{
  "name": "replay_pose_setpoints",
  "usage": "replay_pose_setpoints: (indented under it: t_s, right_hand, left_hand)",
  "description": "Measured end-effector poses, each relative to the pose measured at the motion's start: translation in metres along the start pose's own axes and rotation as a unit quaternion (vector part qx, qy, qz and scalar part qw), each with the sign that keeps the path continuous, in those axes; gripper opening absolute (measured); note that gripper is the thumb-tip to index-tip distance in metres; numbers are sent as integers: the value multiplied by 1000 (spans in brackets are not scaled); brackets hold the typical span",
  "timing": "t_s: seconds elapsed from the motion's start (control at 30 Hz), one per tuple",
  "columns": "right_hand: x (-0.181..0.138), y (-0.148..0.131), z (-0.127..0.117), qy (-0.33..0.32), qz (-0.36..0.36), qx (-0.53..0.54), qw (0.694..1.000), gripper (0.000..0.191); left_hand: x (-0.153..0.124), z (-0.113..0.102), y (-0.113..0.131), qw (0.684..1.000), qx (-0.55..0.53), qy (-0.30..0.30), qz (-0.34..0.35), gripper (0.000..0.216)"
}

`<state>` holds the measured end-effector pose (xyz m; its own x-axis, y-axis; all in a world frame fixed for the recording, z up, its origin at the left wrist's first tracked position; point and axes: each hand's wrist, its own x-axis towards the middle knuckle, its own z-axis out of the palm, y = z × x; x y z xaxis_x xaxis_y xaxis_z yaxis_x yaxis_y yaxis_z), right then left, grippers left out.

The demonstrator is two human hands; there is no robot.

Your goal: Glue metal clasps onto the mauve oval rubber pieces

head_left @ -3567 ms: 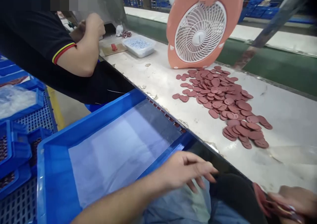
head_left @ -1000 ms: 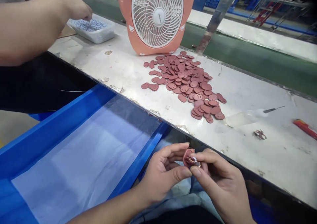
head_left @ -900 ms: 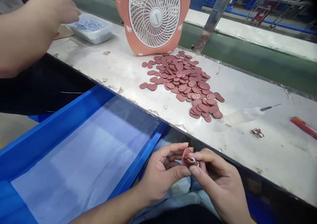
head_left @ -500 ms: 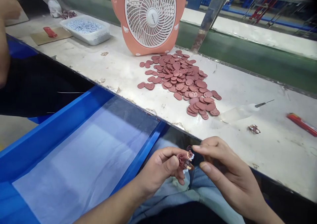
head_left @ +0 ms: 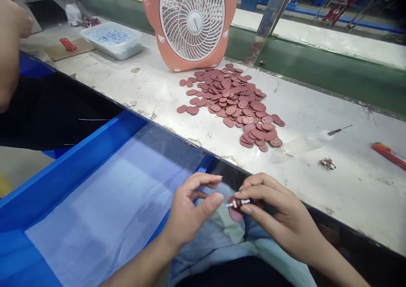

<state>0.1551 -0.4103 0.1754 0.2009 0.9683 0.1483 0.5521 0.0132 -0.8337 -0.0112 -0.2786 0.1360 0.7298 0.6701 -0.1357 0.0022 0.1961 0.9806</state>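
Between the thumb and fingers of my right hand [head_left: 275,211] is a small assembly [head_left: 237,203] of dark, tan and pale blue-white parts. A reddish-brown oval piece [head_left: 235,214] shows at its lower left end; the rest is covered by fingers. My left hand [head_left: 193,206] is just left of it, thumb and fingers apart, holding nothing. Both hands are above my lap, in front of the table edge. On the table lies a heap of reddish-brown oval pieces [head_left: 228,94], some with small holes.
An orange fan [head_left: 173,61] stands behind the heap. To the right lie a needle-tipped bottle [head_left: 304,142], a small brown piece [head_left: 327,164] and a red object [head_left: 388,154]. A tub [head_left: 127,50] of blue-white bits stands at left, near another person's arm [head_left: 11,54]. A lined blue bin [head_left: 79,160] is beside me.
The small assembly has passed from my left hand to my right. My left hand has opened and drawn back a little to the left; the reddish-brown oval now shows flat.
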Motion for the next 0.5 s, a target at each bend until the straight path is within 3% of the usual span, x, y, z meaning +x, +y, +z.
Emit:
replay_pose_setpoints:
  t_s: [0.1,0.17,0.33,0.5]
  right_hand:
    - [2,3,4,1,-1,-34,999,20]
    - [3,6,7,6,-14,-55,998,21]
    - [7,10,13,8,-27,-84,996,16]
    - [16,15,20,-9,-20,-83,996,14]
  left_hand:
    - [-2,-3,10,967,181,41,176,23]
    - [-3,-1,13,945,236,37,223,20]
    - [0,0,10,929,275,33,247,18]
    - [4,-11,3,935,280,27,218,14]
